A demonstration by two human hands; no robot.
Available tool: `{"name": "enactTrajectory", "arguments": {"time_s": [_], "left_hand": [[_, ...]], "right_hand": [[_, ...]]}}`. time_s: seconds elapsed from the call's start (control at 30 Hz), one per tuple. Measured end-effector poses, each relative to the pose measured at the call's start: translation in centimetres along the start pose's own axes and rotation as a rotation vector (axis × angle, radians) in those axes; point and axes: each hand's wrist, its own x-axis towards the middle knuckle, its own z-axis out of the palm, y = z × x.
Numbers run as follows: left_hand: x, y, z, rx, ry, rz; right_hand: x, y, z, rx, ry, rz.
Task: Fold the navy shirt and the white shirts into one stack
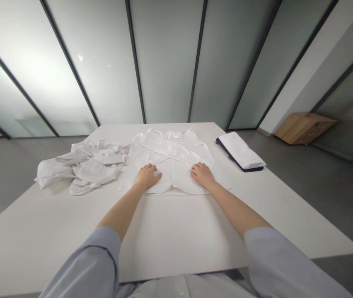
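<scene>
A white shirt (172, 155) lies spread on the white table, its neckline at the far end and its sleeves crossed over the front. My left hand (148, 176) rests on the lower left part of the shirt, fingers pointing away and thumb apart. On the lower right part lies my right hand (202, 174), fingers slightly bent and spread on the cloth. Neither hand holds anything that I can see. Between the hands, the near hem shows soft folds and lies roughly parallel to the table's near edge.
A crumpled heap of white clothes (91, 163) lies left of the shirt. Folded white cloth (241, 151) sits on a dark folded piece (252, 169) near the right edge of the table (182, 236). Beyond stand frosted glass panels (167, 62) and a wooden cabinet (301, 127).
</scene>
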Motion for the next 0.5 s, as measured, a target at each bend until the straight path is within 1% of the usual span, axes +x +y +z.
{"name": "enactTrajectory", "arguments": {"time_s": [0.1, 0.2, 0.37, 0.5], "left_hand": [[-0.8, -0.1, -0.1, -0.001, 0.015, -0.003], [-1.1, -0.1, -0.2, -0.032, 0.01, -0.017], [-1.1, -0.4, -0.4, -0.089, -0.009, -0.009], [-1.2, -0.6, -0.3, -0.111, 0.003, -0.002]], "right_hand": [[-1.0, -0.4, 0.2, 0.044, 0.035, 0.037], [-1.1, -0.2, 0.3, 0.122, 0.016, 0.062], [-0.9, 0.8, 0.4, 0.205, 0.006, 0.006], [-0.8, 1.0, 0.7, 0.22, 0.021, 0.013]]}}
